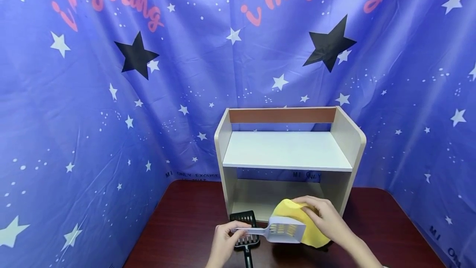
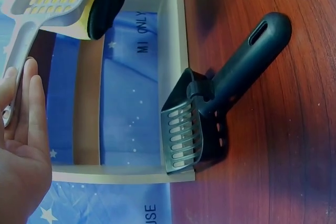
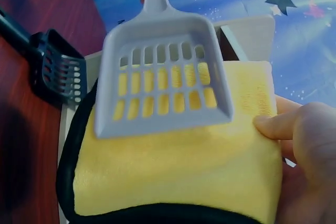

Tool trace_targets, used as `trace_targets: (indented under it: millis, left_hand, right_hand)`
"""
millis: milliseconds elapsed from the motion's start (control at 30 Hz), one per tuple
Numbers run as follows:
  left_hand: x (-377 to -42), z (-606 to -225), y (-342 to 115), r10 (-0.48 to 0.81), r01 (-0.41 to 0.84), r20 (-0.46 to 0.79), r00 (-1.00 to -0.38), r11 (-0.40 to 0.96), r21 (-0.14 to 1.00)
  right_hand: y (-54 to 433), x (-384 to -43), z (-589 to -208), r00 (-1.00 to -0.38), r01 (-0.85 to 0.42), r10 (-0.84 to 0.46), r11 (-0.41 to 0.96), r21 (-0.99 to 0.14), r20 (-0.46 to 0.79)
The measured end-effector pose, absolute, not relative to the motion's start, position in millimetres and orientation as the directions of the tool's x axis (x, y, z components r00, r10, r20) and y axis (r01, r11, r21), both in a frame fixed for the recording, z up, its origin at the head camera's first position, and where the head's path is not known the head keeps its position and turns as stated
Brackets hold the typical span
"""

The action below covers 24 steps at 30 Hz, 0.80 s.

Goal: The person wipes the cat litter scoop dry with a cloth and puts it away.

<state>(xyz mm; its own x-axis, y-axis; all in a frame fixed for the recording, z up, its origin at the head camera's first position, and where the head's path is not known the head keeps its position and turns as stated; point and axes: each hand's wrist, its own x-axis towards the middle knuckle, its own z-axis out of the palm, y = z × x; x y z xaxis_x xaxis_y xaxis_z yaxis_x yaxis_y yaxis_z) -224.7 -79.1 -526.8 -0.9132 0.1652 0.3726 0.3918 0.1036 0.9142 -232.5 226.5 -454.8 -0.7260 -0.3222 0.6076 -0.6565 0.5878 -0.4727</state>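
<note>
My left hand pinches the handle of a light grey slotted litter scoop, with fingers and thumb on either side of it. My right hand grips the edge of a yellow cloth with black edging, the thumb lying on its face. In the right wrist view the scoop's slotted pan lies in front of the cloth, and yellow shows through most slots. Whether pan and cloth touch I cannot tell. A black slotted litter scoop rests on the table, its pan against the shelf's front edge; neither hand holds it.
A two-level shelf unit with a white upper board and pale side panels stands at the back of the dark red wooden table. Behind and beside the table hangs a blue curtain with stars.
</note>
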Motion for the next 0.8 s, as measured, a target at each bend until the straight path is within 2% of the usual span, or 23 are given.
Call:
trace_targets:
  millis: [233, 400, 600, 800]
  left_hand:
    - [-223, -523, -77, 0.189, 0.384, 0.358, -0.914, 0.123, 0.915]
    - [-226, -523, -80, 0.177, 0.387, 0.366, -0.913, 0.102, 0.916]
    - [-231, -525, -85, 0.154, 0.425, 0.413, -0.898, 0.052, 0.904]
    - [-232, -531, -89, 0.112, 0.453, 0.446, -0.888, 0.038, 0.891]
  right_hand:
    - [214, -232, -455, -0.729, -0.683, -0.439, 0.510, -0.522, 0.525]
    - [215, -229, -457, -0.719, -0.694, -0.477, 0.466, -0.548, 0.506]
    - [224, -226, -459, -0.714, -0.697, -0.427, 0.502, -0.512, 0.555]
    - [232, -215, -468, -0.743, -0.661, -0.348, 0.511, -0.549, 0.571]
